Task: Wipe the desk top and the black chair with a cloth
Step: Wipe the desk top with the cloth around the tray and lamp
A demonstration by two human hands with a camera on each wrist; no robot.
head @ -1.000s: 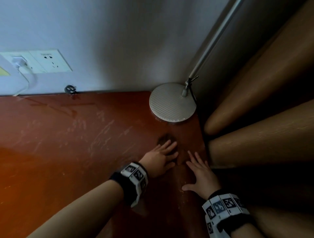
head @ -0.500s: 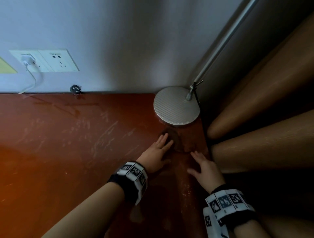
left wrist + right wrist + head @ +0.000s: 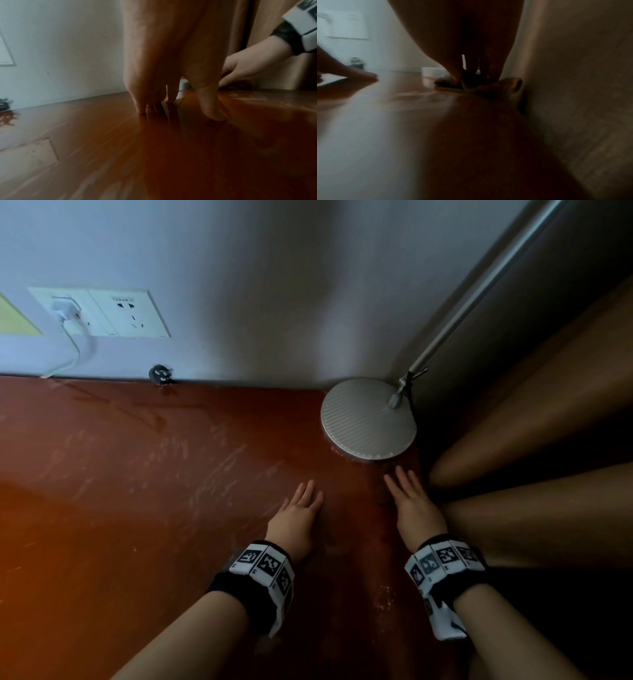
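Note:
The red-brown desk top [image 3: 137, 508] fills the head view, streaked with wipe marks. My right hand [image 3: 407, 501] lies flat near the desk's right edge, just short of the lamp base, with straight fingers pressing a small brown cloth [image 3: 496, 85]. Only a dark edge of the cloth [image 3: 383, 497] shows beside the hand from above; the left wrist view shows the cloth [image 3: 240, 83] under the right hand [image 3: 248, 67]. My left hand [image 3: 301, 508] rests flat on bare wood to the left, fingers [image 3: 211, 105] straight, holding nothing. No black chair is in view.
A round grey lamp base [image 3: 366, 422] stands in the back right corner, its metal pole [image 3: 479, 285] leaning right. Brown curtain folds [image 3: 548, 405] hang against the desk's right edge. A wall socket with a white plug [image 3: 68, 309] and a black plug [image 3: 161, 374] are at the back.
My left hand has slid left, off the cloth. My right hand has moved forward over the cloth toward the lamp base.

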